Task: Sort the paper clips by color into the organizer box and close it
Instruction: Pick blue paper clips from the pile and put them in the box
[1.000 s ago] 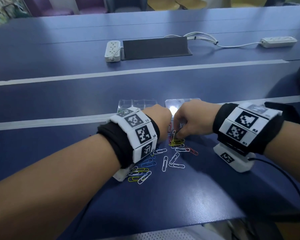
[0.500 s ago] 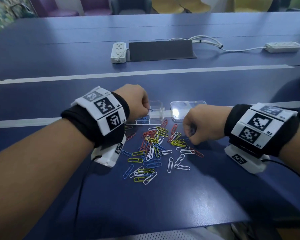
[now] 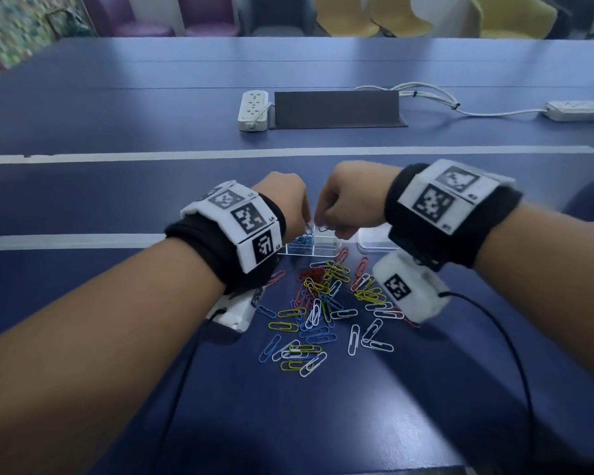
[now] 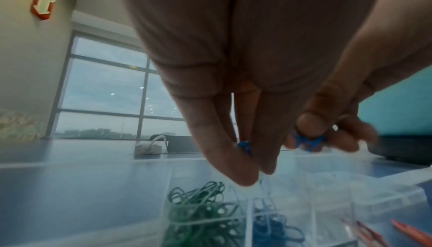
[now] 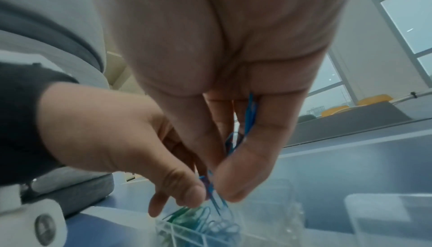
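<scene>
Dark blue table point(image 3: 426, 389) with white stripes, chairs beyond; loose paper clips point(image 3: 326, 310) scattered near clear organizer box point(image 3: 323, 250), above which left hand point(image 3: 285, 204) and right hand point(image 3: 350, 200) each pinch blue clips point(image 5: 250, 114).

Office meeting room, long blue conference table point(image 3: 186, 108), white power strips point(image 3: 253, 110) beside a dark cable hatch point(image 3: 336, 109) at 12 o'clock, coloured chairs point(image 3: 374, 15) behind, floor-to-ceiling windows point(image 4: 105, 92).

Red, yellow, white and blue paper clips point(image 3: 326, 310) lie on the dark blue tabletop point(image 3: 151, 108); green clips point(image 4: 201, 212) and blue clips point(image 4: 271, 227) fill the clear organizer box point(image 4: 327, 204).
</scene>
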A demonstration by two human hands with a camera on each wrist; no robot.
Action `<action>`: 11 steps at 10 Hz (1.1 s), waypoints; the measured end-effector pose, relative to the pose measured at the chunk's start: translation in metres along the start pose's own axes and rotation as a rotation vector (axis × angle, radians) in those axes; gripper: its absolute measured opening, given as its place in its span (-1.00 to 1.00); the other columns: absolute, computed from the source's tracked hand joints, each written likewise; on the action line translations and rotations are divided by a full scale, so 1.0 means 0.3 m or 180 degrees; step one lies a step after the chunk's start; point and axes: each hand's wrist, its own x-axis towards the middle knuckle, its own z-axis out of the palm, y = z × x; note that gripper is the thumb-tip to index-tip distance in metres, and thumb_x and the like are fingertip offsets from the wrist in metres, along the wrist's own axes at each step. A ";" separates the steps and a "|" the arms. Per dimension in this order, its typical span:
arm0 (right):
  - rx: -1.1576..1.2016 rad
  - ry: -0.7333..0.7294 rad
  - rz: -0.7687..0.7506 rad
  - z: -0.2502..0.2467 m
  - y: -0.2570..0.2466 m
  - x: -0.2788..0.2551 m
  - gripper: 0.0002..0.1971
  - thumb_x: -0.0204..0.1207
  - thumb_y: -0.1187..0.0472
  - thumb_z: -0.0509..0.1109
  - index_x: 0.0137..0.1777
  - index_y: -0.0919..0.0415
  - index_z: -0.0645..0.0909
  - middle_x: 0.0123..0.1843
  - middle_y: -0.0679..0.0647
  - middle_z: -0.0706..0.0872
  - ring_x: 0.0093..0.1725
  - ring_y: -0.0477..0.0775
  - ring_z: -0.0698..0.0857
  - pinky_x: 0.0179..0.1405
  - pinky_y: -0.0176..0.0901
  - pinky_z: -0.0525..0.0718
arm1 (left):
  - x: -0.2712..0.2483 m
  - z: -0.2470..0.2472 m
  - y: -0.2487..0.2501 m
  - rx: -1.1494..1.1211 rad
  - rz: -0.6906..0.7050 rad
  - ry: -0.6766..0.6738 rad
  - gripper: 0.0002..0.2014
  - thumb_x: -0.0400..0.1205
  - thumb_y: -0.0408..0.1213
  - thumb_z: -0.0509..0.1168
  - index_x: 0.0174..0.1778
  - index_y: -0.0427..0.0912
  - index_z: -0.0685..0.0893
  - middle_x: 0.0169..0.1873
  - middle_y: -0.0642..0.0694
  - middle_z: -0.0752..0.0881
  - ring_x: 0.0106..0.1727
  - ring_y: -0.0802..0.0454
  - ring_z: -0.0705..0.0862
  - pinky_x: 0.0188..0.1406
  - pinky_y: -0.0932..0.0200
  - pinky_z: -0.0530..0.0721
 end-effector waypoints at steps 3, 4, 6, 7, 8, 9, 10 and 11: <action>0.0024 0.0016 0.0149 0.004 -0.082 0.079 -0.84 0.40 0.37 0.44 -0.02 0.33 0.70 -0.43 0.04 0.61 -0.46 -0.04 0.62 -0.37 -0.24 0.69 | -0.003 -0.026 -0.030 -0.0871 -0.0419 -0.0212 -0.77 0.47 -0.43 0.41 0.02 -0.16 0.79 -0.16 -0.20 0.85 -0.10 -0.07 0.84 0.10 -0.04 0.77; 0.0274 0.0018 0.0128 -0.001 -0.095 0.083 -0.86 0.42 0.40 0.42 -0.31 0.26 0.55 -0.40 0.04 0.61 -0.42 0.05 0.67 -0.29 -0.20 0.77 | -0.010 -0.031 -0.041 -0.0871 -0.0414 -0.0127 -0.68 0.45 -0.45 0.41 0.11 -0.10 0.74 -0.09 -0.19 0.83 -0.02 -0.10 0.80 0.14 -0.06 0.74; 0.0430 0.0111 0.0231 0.003 -0.127 0.072 -0.71 0.44 0.33 0.39 -0.47 0.17 0.45 -0.62 -0.01 0.61 -0.55 -0.05 0.65 -0.48 -0.38 0.68 | -0.022 -0.034 -0.070 -0.1030 -0.0439 -0.0030 -0.72 0.45 -0.45 0.41 -0.02 -0.01 0.69 0.00 -0.21 0.79 0.02 -0.17 0.79 0.11 -0.11 0.75; 0.0288 0.0178 0.0326 0.010 -0.136 0.070 -0.77 0.46 0.29 0.34 -0.43 0.22 0.55 -0.48 0.08 0.61 -0.47 0.04 0.57 -0.40 -0.23 0.57 | -0.034 -0.028 -0.079 -0.1130 -0.0421 -0.0022 -0.76 0.48 -0.45 0.39 -0.13 0.01 0.63 -0.01 -0.26 0.78 -0.02 -0.20 0.80 0.06 -0.14 0.77; 0.0550 0.0111 0.0298 0.018 -0.139 0.071 -0.87 0.44 0.30 0.37 -0.06 0.27 0.70 -0.36 0.10 0.68 -0.29 0.12 0.70 -0.13 -0.14 0.75 | -0.044 -0.024 -0.092 -0.1060 -0.0406 0.0008 -0.76 0.51 -0.44 0.35 -0.13 0.05 0.60 -0.08 -0.19 0.80 -0.09 -0.16 0.82 0.03 -0.10 0.79; 0.0963 0.0005 0.0222 0.028 -0.135 0.068 -0.71 0.46 0.30 0.37 0.17 0.35 0.67 -0.16 0.21 0.76 -0.09 0.18 0.82 0.02 0.04 0.80 | -0.064 -0.031 -0.102 -0.1254 -0.0412 0.0004 -0.81 0.57 -0.46 0.28 -0.05 -0.06 0.63 -0.18 -0.20 0.81 -0.17 -0.15 0.82 -0.02 -0.06 0.80; 0.1474 -0.0172 0.0358 0.040 -0.157 0.052 -0.65 0.53 0.29 0.32 0.31 0.30 0.61 0.19 0.22 0.74 0.10 0.19 0.78 0.11 0.06 0.76 | -0.078 -0.035 -0.119 -0.1306 -0.0426 -0.0008 -0.80 0.57 -0.43 0.31 0.04 -0.09 0.63 -0.16 -0.25 0.81 -0.18 -0.17 0.81 -0.01 -0.07 0.80; -0.0073 -0.0467 -0.0405 0.026 -0.155 0.001 -0.55 0.62 0.19 0.25 0.51 0.13 0.44 0.53 0.03 0.49 0.53 0.03 0.44 0.49 -0.15 0.37 | -0.084 -0.039 -0.141 -0.1477 -0.0424 -0.0032 -0.78 0.57 -0.41 0.34 0.10 -0.10 0.62 -0.14 -0.34 0.80 -0.11 -0.26 0.80 0.02 -0.15 0.79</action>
